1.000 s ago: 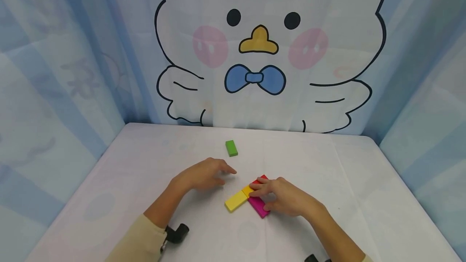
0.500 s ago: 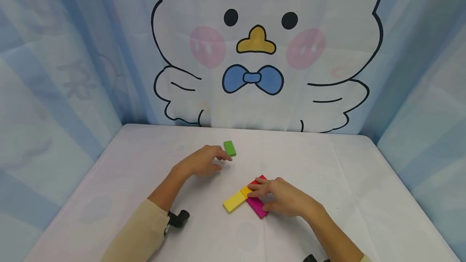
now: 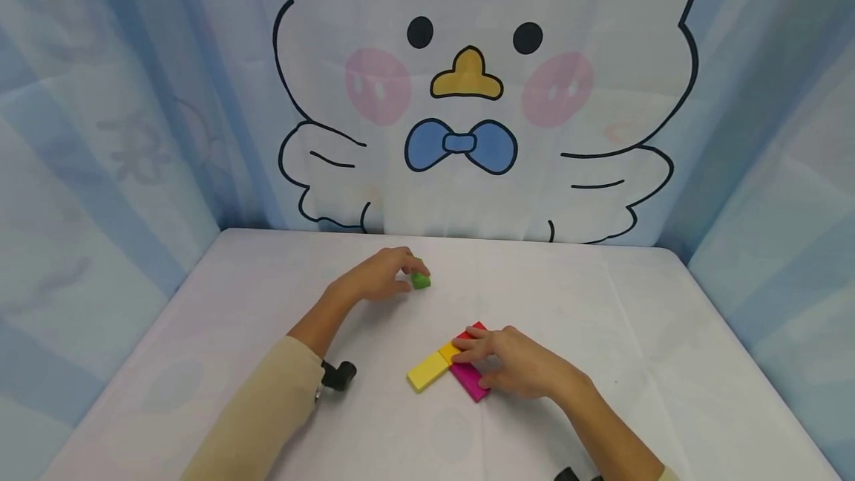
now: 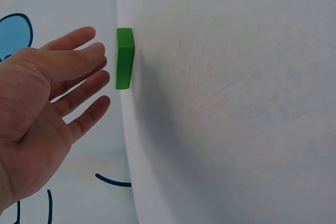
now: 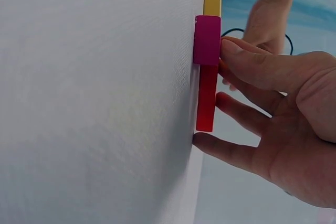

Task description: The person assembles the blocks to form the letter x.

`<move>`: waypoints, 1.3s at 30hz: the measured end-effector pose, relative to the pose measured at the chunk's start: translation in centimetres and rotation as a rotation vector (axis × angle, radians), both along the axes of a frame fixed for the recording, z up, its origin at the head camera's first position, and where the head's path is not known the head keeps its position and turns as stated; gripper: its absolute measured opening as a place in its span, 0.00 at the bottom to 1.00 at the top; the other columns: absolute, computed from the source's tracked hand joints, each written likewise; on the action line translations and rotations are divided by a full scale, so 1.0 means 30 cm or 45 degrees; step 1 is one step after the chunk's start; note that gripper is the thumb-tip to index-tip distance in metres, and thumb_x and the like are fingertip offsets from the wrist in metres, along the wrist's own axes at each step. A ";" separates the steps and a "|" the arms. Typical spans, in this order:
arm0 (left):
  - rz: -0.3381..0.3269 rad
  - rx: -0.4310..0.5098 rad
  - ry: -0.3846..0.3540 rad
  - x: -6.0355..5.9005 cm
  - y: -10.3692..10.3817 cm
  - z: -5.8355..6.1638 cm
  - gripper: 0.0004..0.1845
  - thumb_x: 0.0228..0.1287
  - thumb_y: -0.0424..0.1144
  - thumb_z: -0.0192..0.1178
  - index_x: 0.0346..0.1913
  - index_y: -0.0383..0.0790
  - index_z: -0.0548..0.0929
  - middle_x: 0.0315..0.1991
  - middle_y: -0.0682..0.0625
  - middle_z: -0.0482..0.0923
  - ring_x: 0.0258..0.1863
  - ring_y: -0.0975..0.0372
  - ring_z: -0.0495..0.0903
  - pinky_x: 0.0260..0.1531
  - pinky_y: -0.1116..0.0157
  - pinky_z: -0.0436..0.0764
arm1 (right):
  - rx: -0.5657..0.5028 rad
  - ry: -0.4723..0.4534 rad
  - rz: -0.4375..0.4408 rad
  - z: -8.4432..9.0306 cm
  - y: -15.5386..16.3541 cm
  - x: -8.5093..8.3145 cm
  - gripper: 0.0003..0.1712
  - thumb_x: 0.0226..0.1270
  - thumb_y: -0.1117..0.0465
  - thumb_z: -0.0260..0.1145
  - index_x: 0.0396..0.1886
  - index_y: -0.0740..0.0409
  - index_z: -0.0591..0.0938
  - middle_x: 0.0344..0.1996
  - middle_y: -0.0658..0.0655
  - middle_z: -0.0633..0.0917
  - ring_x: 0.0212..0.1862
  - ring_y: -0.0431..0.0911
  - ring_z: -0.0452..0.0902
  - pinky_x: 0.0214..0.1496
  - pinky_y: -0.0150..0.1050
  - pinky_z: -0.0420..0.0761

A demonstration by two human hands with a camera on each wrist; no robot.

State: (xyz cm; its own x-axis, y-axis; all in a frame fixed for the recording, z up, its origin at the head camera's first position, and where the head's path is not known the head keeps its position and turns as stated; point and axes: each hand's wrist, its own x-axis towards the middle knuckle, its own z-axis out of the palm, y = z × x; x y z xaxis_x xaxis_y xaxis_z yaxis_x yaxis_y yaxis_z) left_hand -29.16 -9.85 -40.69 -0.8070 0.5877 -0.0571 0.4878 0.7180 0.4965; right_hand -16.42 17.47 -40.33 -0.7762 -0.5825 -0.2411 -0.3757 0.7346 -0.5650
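Observation:
A small green block (image 3: 421, 280) lies on the white table (image 3: 267, 303) near its far middle. My left hand (image 3: 406, 270) reaches over the block, and in the left wrist view its straight fingers (image 4: 89, 59) just meet the green block (image 4: 125, 59) without curling round it. Nearer to me, a yellow block (image 3: 427, 371), a magenta block (image 3: 470, 381) and a red block (image 3: 476, 329) lie flat and joined. My right hand (image 3: 477, 351) rests on them with straight fingers (image 5: 247, 66) pressing the magenta block (image 5: 207, 40) and the red block (image 5: 206, 98).
A curtain printed with a big cartoon bird (image 3: 467, 95) closes off the back of the table, and blue drapes hang at both sides. A black wrist camera (image 3: 341, 375) sits under my left sleeve.
My left hand has moved away from the joined blocks toward the far side, and its fingertips now touch the green block. My right hand has stayed on the joined blocks.

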 end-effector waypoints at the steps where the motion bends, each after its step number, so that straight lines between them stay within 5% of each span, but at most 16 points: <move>1: 0.000 0.006 0.005 -0.008 0.003 -0.002 0.19 0.70 0.29 0.66 0.61 0.46 0.86 0.57 0.46 0.81 0.59 0.53 0.79 0.64 0.54 0.81 | 0.002 -0.001 -0.001 0.000 0.000 0.000 0.28 0.65 0.70 0.72 0.63 0.45 0.87 0.71 0.46 0.79 0.81 0.57 0.60 0.76 0.69 0.62; 8: 0.020 -0.029 0.040 -0.059 0.021 -0.021 0.20 0.67 0.27 0.66 0.59 0.47 0.88 0.60 0.46 0.78 0.63 0.51 0.76 0.69 0.52 0.77 | 0.006 -0.006 -0.002 -0.001 -0.001 -0.001 0.28 0.65 0.70 0.72 0.63 0.45 0.87 0.71 0.46 0.79 0.81 0.56 0.59 0.77 0.69 0.62; 19: -0.003 -0.058 -0.028 -0.092 0.037 -0.033 0.23 0.67 0.23 0.64 0.61 0.47 0.87 0.70 0.44 0.73 0.70 0.49 0.72 0.73 0.49 0.73 | 0.012 0.001 0.009 -0.003 -0.001 -0.004 0.27 0.65 0.69 0.72 0.63 0.46 0.87 0.71 0.46 0.79 0.81 0.55 0.60 0.76 0.68 0.63; 39: -0.060 -0.173 0.010 -0.150 0.062 -0.026 0.19 0.63 0.24 0.69 0.52 0.48 0.92 0.58 0.46 0.80 0.59 0.54 0.77 0.67 0.54 0.77 | -0.022 -0.002 0.028 -0.006 0.004 -0.004 0.27 0.66 0.69 0.71 0.64 0.47 0.86 0.71 0.46 0.79 0.81 0.55 0.60 0.76 0.65 0.67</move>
State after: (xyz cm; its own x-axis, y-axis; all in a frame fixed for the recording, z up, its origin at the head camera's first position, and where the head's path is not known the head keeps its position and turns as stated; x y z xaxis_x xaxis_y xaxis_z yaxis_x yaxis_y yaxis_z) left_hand -33.67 -7.98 -41.46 -0.7794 0.6122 -0.1330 0.5259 0.7547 0.3922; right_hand -16.55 17.59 -40.50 -0.7626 -0.6037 -0.2324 -0.3908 0.7163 -0.5781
